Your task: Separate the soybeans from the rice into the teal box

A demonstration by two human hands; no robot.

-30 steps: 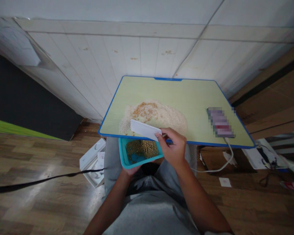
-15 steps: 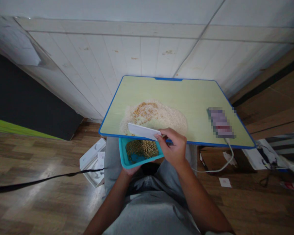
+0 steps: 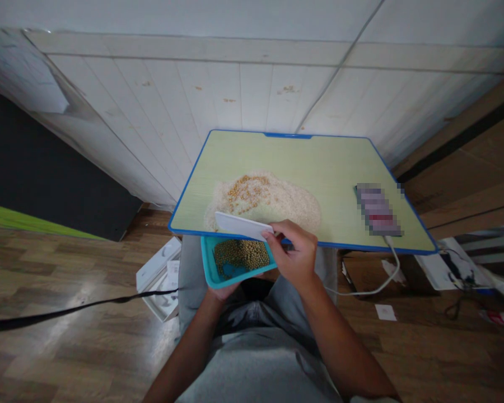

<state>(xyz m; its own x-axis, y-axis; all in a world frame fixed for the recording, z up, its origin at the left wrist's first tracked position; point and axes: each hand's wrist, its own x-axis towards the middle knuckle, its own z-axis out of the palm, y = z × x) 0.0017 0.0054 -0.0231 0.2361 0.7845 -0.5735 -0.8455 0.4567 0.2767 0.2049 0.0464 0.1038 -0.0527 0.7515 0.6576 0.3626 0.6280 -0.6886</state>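
Observation:
My right hand [image 3: 296,252] pinches one end of a flat white card [image 3: 241,225], which stands on edge along the table's near rim. Just below that rim, my left hand [image 3: 224,291] supports a turquoise plastic tub [image 3: 209,268] from underneath; most of its fingers are hidden by the tub. Inside the tub lie many round yellowish-green beans [image 3: 254,254], with part of the bottom showing. Beyond the card, a spread of pale rice-like grains [image 3: 296,200] covers the table's left half, and golden beans [image 3: 246,187] are mixed into its left part.
The small table [image 3: 336,162] has a blue rim and stands against a white panelled wall [image 3: 218,84]. On its right lies a blurred-out phone [image 3: 378,210] with a white cable [image 3: 397,268]. An open white box [image 3: 162,280] sits on the floor at the left.
The card and my right hand have shifted slightly left. The tub has moved a little left with my left hand. Both holds stay the same.

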